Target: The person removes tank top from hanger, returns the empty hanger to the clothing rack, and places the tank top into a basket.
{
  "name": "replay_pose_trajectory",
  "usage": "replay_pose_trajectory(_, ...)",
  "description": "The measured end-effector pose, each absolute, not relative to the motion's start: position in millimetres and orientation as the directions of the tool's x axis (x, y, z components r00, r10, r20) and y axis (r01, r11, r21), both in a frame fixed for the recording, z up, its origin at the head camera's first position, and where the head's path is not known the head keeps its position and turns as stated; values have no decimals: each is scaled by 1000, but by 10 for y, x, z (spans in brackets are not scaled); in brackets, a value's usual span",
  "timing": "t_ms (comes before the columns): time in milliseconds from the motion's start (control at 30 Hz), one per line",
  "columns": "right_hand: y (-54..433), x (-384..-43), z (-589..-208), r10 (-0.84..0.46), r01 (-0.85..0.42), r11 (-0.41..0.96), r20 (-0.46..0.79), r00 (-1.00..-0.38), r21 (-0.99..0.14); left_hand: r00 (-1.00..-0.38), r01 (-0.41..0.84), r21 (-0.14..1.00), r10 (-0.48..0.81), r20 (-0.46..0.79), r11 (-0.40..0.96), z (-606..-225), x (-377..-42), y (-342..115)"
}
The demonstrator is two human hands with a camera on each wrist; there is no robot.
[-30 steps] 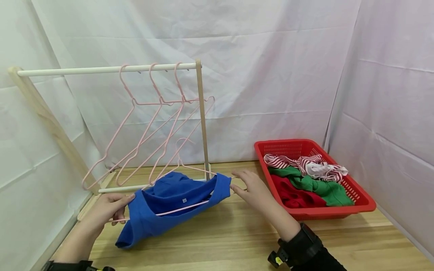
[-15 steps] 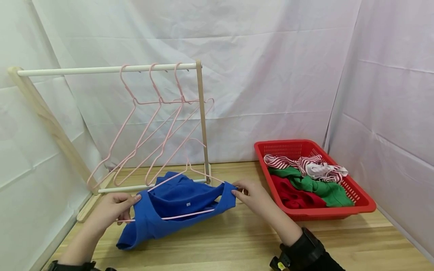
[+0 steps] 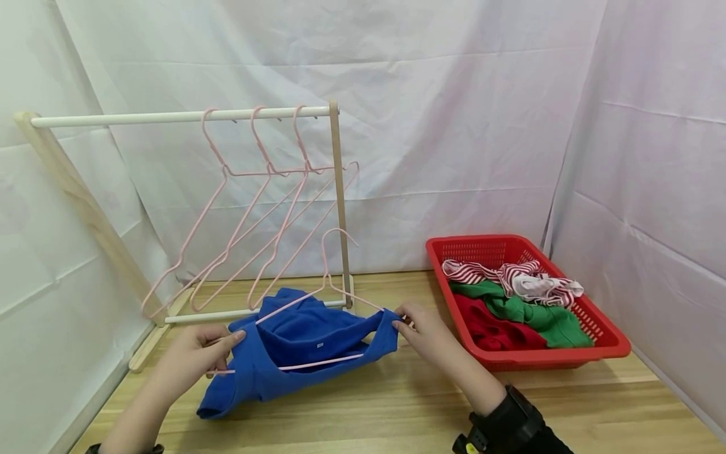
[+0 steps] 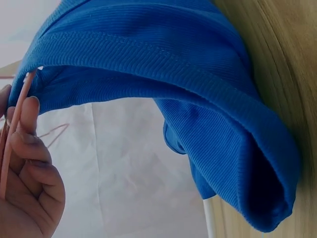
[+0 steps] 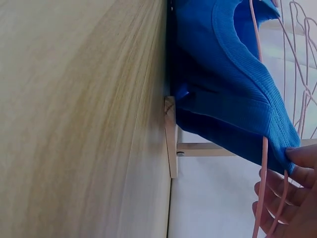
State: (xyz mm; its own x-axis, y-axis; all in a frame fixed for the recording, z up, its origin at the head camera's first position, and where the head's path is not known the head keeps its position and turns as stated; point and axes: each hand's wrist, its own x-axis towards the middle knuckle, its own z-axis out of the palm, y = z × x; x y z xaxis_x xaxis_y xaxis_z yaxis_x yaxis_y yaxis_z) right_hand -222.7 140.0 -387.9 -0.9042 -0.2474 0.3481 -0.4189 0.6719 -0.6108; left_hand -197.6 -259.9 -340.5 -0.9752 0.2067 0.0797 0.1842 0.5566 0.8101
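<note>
A blue sleeveless top (image 3: 249, 372) is draped over a pink clothes hanger (image 3: 325, 255), whose hook stands up behind the neckline. The hanger's lower bar crosses the neck opening. My left hand (image 3: 190, 359) is at the left shoulder, and in the left wrist view its fingers (image 4: 34, 148) curl round the hanger's end, with the thumb hidden there. At the opposite shoulder, my right hand (image 3: 425, 334) pinches the fabric between thumb and fingers. Pink hanger wires (image 5: 262, 188) run out past the cloth beside that hand.
Several pink hangers (image 3: 258, 145) hang on the white rail of a wooden rack (image 3: 336, 189) behind the top. To the right stands a red basket (image 3: 567, 356) with striped, green and red clothes inside. White cloth (image 3: 454, 126) encloses the wooden table (image 3: 363, 422).
My right hand, earlier open beside the right shoulder, has come to pinch it. The hanger's hook has risen and shifted right. My left hand has moved slightly right.
</note>
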Motion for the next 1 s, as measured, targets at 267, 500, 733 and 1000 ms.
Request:
replay_pose_trajectory(267,1380,-2197,-3817,-195,-375,652,332,-923,-659,-955,295,780,196,222,552,-3399,-1895,-2549)
replay_pose_trajectory(500,1327,-2162,-3744,-264,-494,638,436,-861,-591,-927,375,743,199,319,555,-3393,-1835,-2437)
replay_pose_trajectory(733,1250,-2112,-3670,-272,-557,640,522,-808,-529,-955,297,789,189,230,537,-3377,-1814,-2340)
replay_pose_trajectory(1000,1167,-2048,-3563,-244,-552,583,520,-819,-596,-968,241,844,186,171,479,-3343,-1796,-2247)
